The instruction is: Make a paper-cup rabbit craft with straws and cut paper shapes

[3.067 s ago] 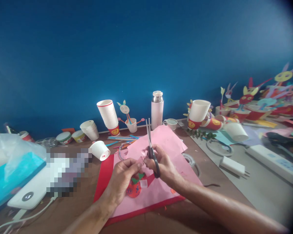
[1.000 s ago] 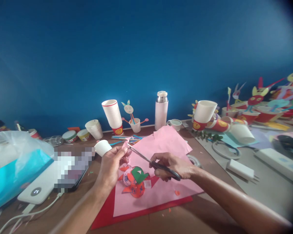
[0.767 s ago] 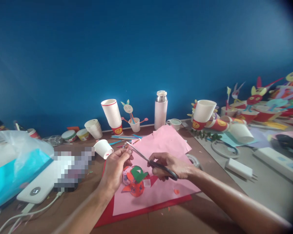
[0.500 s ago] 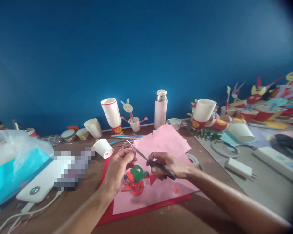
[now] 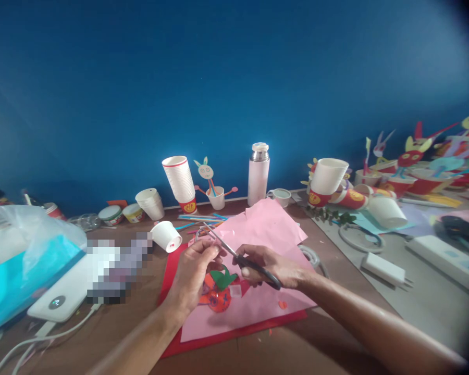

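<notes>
My right hand (image 5: pixel 263 264) is wrapped round the black handles of a pair of scissors (image 5: pixel 254 266), whose blades point up and to the left. Beside the blades, my left hand (image 5: pixel 199 265) is closed in a pinch; what sits between the fingertips is too small to make out. Both hands are above a sheet of pink paper (image 5: pixel 246 317), which lies over red paper (image 5: pixel 203 339). Under and between the hands are a green paper cutout (image 5: pixel 222 279) and round orange cutouts (image 5: pixel 219 301) with dark marks. A small orange scrap (image 5: pixel 283 305) lies to the right.
Behind the hands stand a stack of paper cups (image 5: pixel 179 179), a rabbit-figure cup (image 5: pixel 216 198) and a pale thermos (image 5: pixel 258 177). A tipped white cup (image 5: pixel 166 236) and a power bank (image 5: pixel 58 297) with cable are at left. A charger (image 5: pixel 385 268) and power strip (image 5: pixel 445 260) lie right.
My left hand has shifted slightly right, closer to the scissor blades, and covers a little more of the orange cutouts. My right hand keeps the scissors nearly in place.
</notes>
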Available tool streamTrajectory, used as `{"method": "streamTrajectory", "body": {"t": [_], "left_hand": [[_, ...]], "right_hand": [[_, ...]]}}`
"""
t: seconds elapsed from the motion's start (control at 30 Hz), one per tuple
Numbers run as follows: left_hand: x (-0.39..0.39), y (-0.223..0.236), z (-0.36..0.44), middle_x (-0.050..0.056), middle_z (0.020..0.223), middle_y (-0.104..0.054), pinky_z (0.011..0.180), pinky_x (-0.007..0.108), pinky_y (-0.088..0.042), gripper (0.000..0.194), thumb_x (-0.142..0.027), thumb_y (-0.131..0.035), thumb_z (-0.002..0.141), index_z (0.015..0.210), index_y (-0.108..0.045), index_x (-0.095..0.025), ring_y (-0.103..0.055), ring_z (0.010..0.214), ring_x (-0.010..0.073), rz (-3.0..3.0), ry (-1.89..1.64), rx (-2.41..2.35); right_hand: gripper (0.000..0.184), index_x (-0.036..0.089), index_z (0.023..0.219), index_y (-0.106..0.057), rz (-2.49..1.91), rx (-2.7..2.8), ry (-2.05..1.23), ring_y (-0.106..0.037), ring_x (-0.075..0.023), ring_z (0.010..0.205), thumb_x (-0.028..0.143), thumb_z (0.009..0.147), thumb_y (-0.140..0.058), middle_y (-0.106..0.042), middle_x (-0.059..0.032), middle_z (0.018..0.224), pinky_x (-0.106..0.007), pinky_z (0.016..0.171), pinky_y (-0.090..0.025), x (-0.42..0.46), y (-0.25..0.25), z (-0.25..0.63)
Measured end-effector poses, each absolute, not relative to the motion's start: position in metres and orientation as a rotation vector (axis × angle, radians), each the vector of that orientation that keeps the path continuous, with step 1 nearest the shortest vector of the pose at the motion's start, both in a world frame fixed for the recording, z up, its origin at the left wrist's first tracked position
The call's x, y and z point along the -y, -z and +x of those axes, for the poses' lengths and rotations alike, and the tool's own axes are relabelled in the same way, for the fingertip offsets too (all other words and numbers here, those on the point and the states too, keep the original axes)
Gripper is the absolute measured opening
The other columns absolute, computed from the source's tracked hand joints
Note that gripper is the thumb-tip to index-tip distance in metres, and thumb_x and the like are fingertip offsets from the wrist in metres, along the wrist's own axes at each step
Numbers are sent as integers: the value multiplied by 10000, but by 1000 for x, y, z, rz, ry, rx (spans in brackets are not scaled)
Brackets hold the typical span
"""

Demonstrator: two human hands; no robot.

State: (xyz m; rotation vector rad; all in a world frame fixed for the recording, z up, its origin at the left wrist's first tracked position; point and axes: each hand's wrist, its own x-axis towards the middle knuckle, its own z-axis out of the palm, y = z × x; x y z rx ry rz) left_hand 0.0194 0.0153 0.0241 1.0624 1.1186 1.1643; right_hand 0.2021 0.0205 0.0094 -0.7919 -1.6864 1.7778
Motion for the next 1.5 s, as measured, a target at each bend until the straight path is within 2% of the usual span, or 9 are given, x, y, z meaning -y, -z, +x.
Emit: {"method": "streamTrajectory", "body": {"t": [0.27, 0.5, 0.87, 1.3, 1.5], "left_hand": [[-14, -24, 21, -8, 643, -608, 548, 222, -465, 61, -211, -589, 676, 677, -611, -154, -526, 546, 92, 1046, -1182, -1102], [-13, -24, 20, -8, 648, -615, 561, 221, -466, 66, -212, -588, 691, 671, -616, -156, -529, 553, 90, 1048, -1173, -1089], [-13, -26, 22, -21, 624, -612, 555, 231, -468, 49, -212, -607, 658, 650, -621, -165, -540, 538, 95, 1000, -1178, -1094], [-15, -23, 19, 6, 652, -632, 563, 228, -461, 76, -220, -591, 671, 667, -629, -155, -547, 543, 98, 1051, -1144, -1078], [-15, -25, 18, 17, 663, -651, 576, 237, -463, 72, -222, -613, 646, 666, -634, -156, -562, 539, 103, 1028, -1116, -1094]], "right_hand": [[340, 150, 926, -487, -792, 1694, -1767, -446, -73, 536, 406, 729, -594, -471, 39, 616, -225, 529, -414, -19, -10, 202], [354, 145, 953, -483, -816, 1782, -1688, -469, -77, 522, 433, 761, -554, -489, 33, 609, -203, 498, -368, -20, -8, 204], [362, 146, 957, -472, -739, 1726, -1775, -445, -80, 573, 426, 750, -572, -457, 33, 658, -245, 569, -429, -18, -13, 203], [381, 149, 949, -486, -817, 1785, -1701, -459, -85, 523, 462, 745, -561, -476, 34, 610, -206, 484, -347, -19, -11, 205], [397, 145, 935, -492, -816, 1810, -1690, -460, -79, 505, 472, 727, -578, -486, 34, 594, -194, 467, -343, -22, -7, 207]]}}
